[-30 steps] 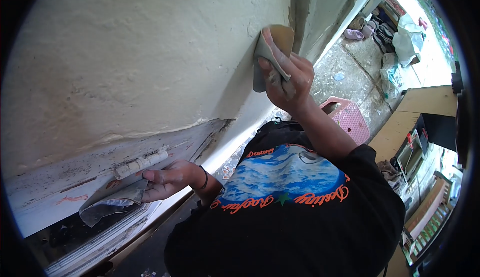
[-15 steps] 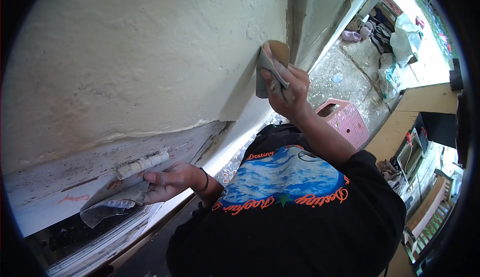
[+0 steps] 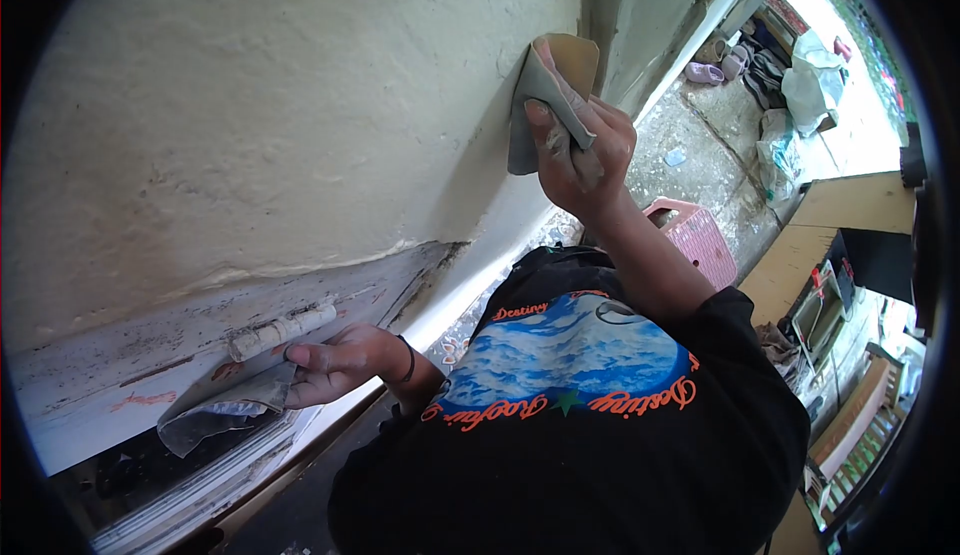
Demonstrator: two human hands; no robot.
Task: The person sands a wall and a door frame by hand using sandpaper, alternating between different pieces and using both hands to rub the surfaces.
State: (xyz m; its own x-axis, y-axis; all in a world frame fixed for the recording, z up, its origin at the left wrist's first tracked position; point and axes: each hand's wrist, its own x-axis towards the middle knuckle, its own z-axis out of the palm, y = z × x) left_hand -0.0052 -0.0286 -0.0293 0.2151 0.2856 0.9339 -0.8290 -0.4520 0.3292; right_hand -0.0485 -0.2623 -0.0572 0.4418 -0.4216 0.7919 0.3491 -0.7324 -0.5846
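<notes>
My right hand (image 3: 592, 160) is closed on a bent piece of sandpaper (image 3: 545, 95), grey on one side and tan on the other. The sandpaper lies against the cream wall (image 3: 300, 105), close to its right-hand corner. White dust coats the thumb and fingers. Lower left, my left hand (image 3: 335, 363) pinches the edge of a thin, dusty grey sheet (image 3: 225, 410), whose lower part is crumpled and looks shiny. Just above that sheet, a whitish cylindrical piece (image 3: 280, 333) sits along the ledge below the wall.
A window-like frame (image 3: 215, 480) runs under the ledge. Behind my right arm stands a pink plastic basket (image 3: 705, 245) on the speckled floor (image 3: 690, 170). Shoes (image 3: 705, 73), plastic bags (image 3: 812, 85) and a cardboard box (image 3: 850, 202) are at the right, with a wooden slatted piece (image 3: 860, 425) below.
My right hand has moved up along the wall with the sandpaper, slightly toward the right. My left hand and the grey sheet stay almost where they were.
</notes>
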